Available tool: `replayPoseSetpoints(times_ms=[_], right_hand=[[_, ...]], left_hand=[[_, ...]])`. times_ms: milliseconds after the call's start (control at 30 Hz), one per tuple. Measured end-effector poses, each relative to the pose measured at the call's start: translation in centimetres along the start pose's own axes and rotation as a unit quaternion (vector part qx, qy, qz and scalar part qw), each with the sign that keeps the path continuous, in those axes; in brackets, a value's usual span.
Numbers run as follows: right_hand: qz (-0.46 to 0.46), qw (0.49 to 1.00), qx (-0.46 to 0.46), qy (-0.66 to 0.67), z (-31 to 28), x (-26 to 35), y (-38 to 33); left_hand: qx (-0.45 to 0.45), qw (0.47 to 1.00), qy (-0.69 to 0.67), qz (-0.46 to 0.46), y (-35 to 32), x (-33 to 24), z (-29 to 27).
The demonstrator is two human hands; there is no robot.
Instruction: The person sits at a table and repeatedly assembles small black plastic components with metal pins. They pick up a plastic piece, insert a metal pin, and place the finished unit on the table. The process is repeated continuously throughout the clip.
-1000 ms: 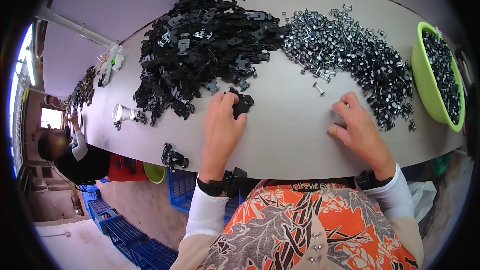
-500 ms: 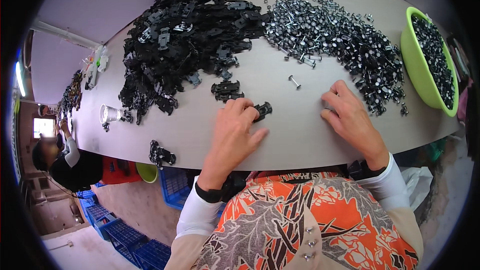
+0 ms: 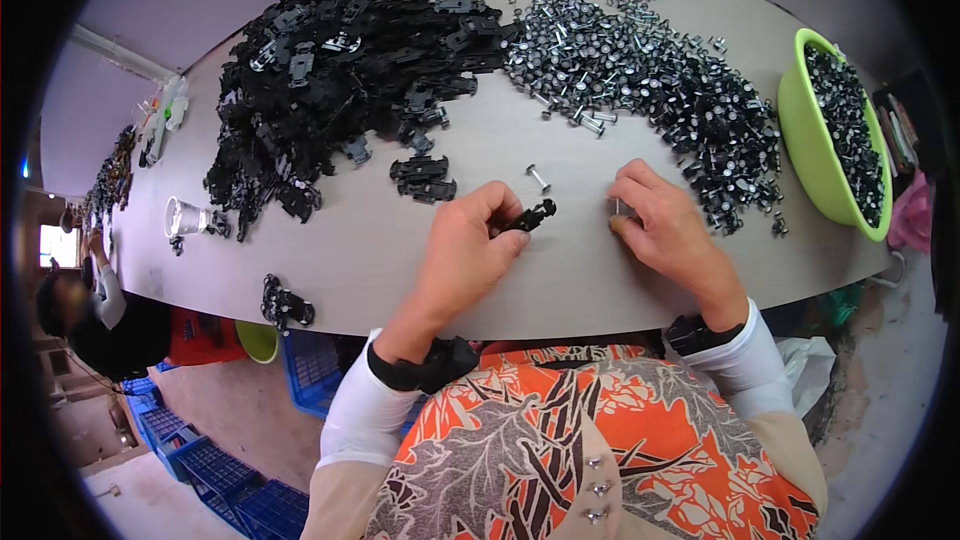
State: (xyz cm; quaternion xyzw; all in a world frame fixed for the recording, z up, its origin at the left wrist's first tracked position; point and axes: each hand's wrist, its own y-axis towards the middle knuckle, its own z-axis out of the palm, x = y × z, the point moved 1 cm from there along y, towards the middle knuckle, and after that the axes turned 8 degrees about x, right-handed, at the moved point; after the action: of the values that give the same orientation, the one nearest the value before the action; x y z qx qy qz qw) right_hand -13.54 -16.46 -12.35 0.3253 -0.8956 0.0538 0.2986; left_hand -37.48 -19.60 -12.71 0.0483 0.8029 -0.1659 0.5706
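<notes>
Between the thumb and fingers of my left hand [image 3: 470, 250] is a black toy car chassis [image 3: 535, 217], tilted up off the table. My right hand [image 3: 665, 230], a little way to its right, pinches a small wheel axle [image 3: 618, 208], mostly covered by the fingers. A loose wheel axle [image 3: 538, 178] with a shiny metal rod lies on the table between my hands and farther back. Left of it rest a couple of black chassis [image 3: 423, 180], just beyond my left hand.
A big heap of black chassis [image 3: 300, 90] covers the table's far left; a pile of wheel axles [image 3: 640, 70] spreads at the far right. A green tub [image 3: 797, 120] of axles stands right. A clear cup [image 3: 187, 220] and assembled pieces [image 3: 286, 303] sit left. Another person [image 3: 110, 330] works beyond.
My left hand has lifted the chassis off the table and tilted it. My right fingers have closed in a pinch, with an axle now showing between them. The whole view has shifted slightly.
</notes>
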Motion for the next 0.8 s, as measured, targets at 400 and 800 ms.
replayPoseSetpoints(times_ms=[400, 800], right_hand=[[-0.015, 0.996, -0.047, 0.077, -0.3, 1.3, 0.3], [-0.098, 0.985, -0.119, 0.077, 0.0, 1.5, 0.4]], left_hand=[[0.095, 0.959, -0.267, -0.005, 4.6, -0.9, 0.1], [0.204, 0.888, -0.403, -0.086, 4.3, 0.3, 0.8]])
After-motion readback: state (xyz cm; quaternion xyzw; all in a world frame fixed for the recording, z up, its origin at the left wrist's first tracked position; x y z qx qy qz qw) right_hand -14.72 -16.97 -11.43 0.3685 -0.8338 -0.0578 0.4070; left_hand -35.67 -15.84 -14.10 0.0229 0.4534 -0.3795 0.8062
